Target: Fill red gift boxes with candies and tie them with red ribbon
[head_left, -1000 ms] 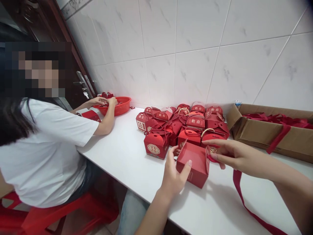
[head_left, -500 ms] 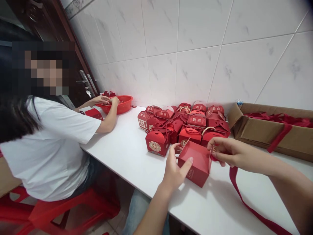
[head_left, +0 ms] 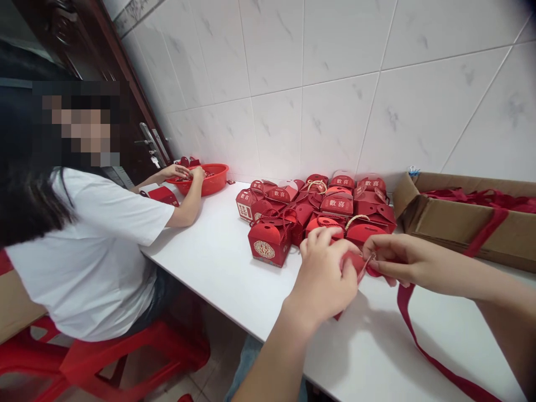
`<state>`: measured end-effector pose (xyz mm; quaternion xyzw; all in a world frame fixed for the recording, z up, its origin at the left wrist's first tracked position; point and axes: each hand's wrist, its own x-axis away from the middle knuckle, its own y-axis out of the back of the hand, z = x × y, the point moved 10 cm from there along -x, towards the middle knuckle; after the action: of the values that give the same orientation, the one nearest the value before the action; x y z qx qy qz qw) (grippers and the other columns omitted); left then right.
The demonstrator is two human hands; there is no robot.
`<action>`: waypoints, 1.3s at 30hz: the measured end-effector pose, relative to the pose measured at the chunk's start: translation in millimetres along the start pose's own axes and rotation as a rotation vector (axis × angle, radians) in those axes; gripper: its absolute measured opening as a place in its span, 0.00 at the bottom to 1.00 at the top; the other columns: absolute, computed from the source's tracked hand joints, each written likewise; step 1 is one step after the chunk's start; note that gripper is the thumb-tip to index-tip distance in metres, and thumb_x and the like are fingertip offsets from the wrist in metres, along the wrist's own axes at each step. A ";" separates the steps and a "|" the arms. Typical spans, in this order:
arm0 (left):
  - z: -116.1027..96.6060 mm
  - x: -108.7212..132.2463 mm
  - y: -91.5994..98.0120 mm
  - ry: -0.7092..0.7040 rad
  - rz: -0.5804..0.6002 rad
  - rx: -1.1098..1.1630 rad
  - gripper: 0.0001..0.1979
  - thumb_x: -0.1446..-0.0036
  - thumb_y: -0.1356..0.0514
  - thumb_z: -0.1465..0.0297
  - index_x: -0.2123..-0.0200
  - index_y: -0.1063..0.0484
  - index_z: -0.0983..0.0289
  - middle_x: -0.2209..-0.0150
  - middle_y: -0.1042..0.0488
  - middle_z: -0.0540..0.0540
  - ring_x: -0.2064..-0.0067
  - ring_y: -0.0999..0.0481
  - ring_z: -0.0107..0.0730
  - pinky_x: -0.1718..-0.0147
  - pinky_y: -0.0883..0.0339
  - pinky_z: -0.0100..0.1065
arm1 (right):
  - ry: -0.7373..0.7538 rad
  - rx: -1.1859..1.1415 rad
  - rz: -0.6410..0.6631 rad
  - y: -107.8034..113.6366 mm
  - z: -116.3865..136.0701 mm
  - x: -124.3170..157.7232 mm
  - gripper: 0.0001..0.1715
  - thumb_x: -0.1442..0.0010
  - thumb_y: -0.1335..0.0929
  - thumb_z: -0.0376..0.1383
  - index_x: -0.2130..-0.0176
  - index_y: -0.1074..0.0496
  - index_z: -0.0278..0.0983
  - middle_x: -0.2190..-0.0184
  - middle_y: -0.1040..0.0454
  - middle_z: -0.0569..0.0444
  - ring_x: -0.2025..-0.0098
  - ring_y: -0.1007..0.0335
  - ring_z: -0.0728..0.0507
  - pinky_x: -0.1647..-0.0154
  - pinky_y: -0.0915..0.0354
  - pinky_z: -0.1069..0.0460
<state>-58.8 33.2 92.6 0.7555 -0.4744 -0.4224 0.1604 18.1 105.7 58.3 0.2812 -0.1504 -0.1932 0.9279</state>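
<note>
My left hand [head_left: 324,273] is curled over a small red paper gift box [head_left: 355,261], hiding most of it. Its thumb presses toward the box's right side. At that same side my right hand [head_left: 389,259] pinches a dark red ribbon [head_left: 405,304] close against a raised flap. The ribbon's tail drops from below that hand and runs across the white table [head_left: 226,268] to the lower right. Just behind my hands stands a cluster of finished-looking red boxes [head_left: 270,243], several with cord handles.
An open cardboard box [head_left: 456,226] at the right holds a heap of red ribbons, one strip hanging over its front. On the left a co-worker in a white shirt [head_left: 109,223] sits with both hands at a red basin [head_left: 215,178]. A tiled wall [head_left: 276,134] borders the table.
My left hand has moved from the near-left side of the box to over its top, now covering it. My right hand stays at the flap with the ribbon, shifted slightly right.
</note>
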 end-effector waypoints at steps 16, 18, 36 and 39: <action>-1.8 1.4 -12.8 -0.093 0.294 -0.139 0.13 0.45 0.47 0.75 0.74 0.25 0.57 0.60 0.27 0.57 0.55 0.33 0.49 0.59 0.33 0.48 | 0.067 -0.012 -0.011 -6.1 1.8 -8.5 0.15 0.38 0.37 0.43 0.53 0.39 0.41 0.71 0.30 0.57 0.71 0.35 0.48 0.72 0.36 0.53; 1.3 0.1 -13.3 -0.072 0.298 -0.145 0.12 0.45 0.46 0.74 0.70 0.23 0.56 0.58 0.28 0.58 0.54 0.34 0.49 0.56 0.33 0.49 | 0.071 0.011 -0.026 -3.2 4.8 -7.2 0.15 0.39 0.36 0.42 0.53 0.38 0.40 0.68 0.29 0.55 0.71 0.35 0.48 0.74 0.37 0.54; 13.6 -0.8 -10.5 0.031 0.237 -0.276 0.11 0.45 0.41 0.66 0.58 0.23 0.57 0.42 0.35 0.51 0.43 0.43 0.46 0.43 0.40 0.51 | -0.217 0.119 -0.092 25.1 -20.9 15.1 0.20 0.46 0.34 0.44 0.82 0.36 0.37 0.81 0.31 0.54 0.77 0.35 0.48 0.75 0.40 0.53; 12.8 0.6 -14.9 0.019 0.257 -0.283 0.11 0.45 0.41 0.66 0.58 0.23 0.57 0.42 0.35 0.51 0.42 0.44 0.46 0.43 0.40 0.51 | -0.216 0.134 -0.080 27.3 -22.0 17.2 0.20 0.45 0.35 0.44 0.82 0.37 0.37 0.82 0.32 0.54 0.78 0.37 0.48 0.74 0.41 0.52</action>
<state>-60.1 42.1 75.2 0.6626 -0.5011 -0.4540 0.3220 49.3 129.2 59.5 0.3257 -0.2509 -0.2488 0.8770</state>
